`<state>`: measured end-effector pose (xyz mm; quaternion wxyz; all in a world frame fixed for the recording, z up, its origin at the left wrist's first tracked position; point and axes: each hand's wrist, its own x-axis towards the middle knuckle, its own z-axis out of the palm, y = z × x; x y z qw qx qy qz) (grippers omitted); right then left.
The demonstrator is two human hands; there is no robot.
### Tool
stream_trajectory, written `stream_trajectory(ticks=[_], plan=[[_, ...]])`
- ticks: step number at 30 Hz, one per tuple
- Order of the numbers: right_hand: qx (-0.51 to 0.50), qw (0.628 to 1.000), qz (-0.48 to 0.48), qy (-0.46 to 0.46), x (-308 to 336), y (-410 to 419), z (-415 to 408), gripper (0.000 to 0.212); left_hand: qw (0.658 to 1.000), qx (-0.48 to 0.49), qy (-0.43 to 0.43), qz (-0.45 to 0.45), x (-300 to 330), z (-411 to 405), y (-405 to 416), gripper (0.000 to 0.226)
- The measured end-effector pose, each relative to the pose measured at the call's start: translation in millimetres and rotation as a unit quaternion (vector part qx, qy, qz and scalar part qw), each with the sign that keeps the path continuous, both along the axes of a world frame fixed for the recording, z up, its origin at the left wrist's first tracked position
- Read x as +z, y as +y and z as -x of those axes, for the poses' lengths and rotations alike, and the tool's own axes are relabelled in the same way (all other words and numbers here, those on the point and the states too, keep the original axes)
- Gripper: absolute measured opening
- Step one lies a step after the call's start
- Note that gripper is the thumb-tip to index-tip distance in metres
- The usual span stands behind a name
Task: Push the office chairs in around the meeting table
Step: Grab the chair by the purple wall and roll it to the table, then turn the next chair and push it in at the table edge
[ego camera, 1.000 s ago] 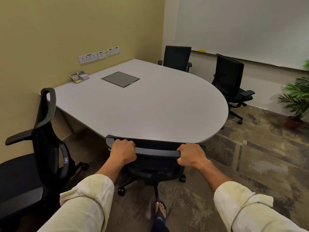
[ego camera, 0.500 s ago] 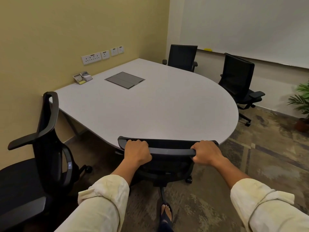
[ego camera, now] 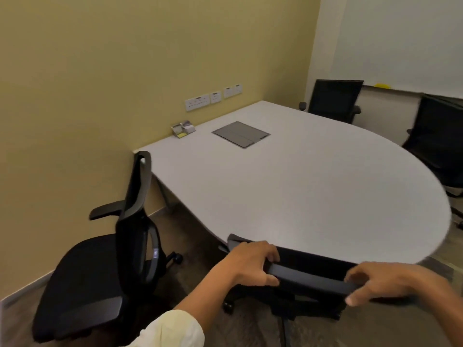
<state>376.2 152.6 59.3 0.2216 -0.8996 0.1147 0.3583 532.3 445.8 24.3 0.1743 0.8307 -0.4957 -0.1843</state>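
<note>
- Cream sleeve [ego camera: 172, 329]: bottom edge of the view, rolled up on the left forearm.
- Left hand [ego camera: 250, 267]: fingers curled over the top of the near chair's backrest, thumb along its near face; the grip is closed on the backrest.
- Right hand [ego camera: 390, 281]: on the same backrest toward its right end, fingers bent over the top edge, thumb underneath; the grip looks loose, though it does hold the backrest.
- Near chair [ego camera: 308, 276]: black, backrest top just at the curved near edge of the surface, seat hidden beneath; a caster shows on the floor below the left hand.
- Side chair [ego camera: 105, 274]: black, left of the near chair, standing clear of the surface, seat turned toward the wall, backrest upright, one armrest pointing left.
- Surface [ego camera: 288, 184]: pale grey, rounded at the right end, straight side against the yellow wall [ego camera: 125, 83].
- Grey hatch [ego camera: 241, 134]: set flush in the surface, toward the wall.
- Small holder [ego camera: 183, 128]: at the wall edge of the surface, left of the hatch.
- Wall sockets [ego camera: 213, 97]: white row above the holder.
- Far chair [ego camera: 334, 100]: black, at the far side of the surface.
- Right chair [ego camera: 438, 141]: black, beyond the rounded end, partly cut off.
</note>
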Motion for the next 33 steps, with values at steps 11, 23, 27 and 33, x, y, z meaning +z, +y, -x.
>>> stream_trajectory(ticks=[11, 23, 27, 33], plan=[[0.167, 0.979, -0.057, -0.104, 70, 73, -218, 0.046, 0.899, 0.408, -0.024, 0.155, 39, -104, 56, 0.044], [0.251, 0.919, -0.063, -0.299, 35, 239, -390, 0.070, 0.785, 0.611, -0.074, 0.075, 27, -206, 147, 0.084], [0.259, 0.913, -0.035, -0.314, 29, 270, -415, 0.079, 0.793, 0.606, 0.019, 0.051, 12, -222, 167, 0.086], [0.282, 0.901, 0.012, -0.330, 18, 297, -431, 0.090, 0.779, 0.625, -0.053, 0.001, -2, -223, 189, 0.052]])
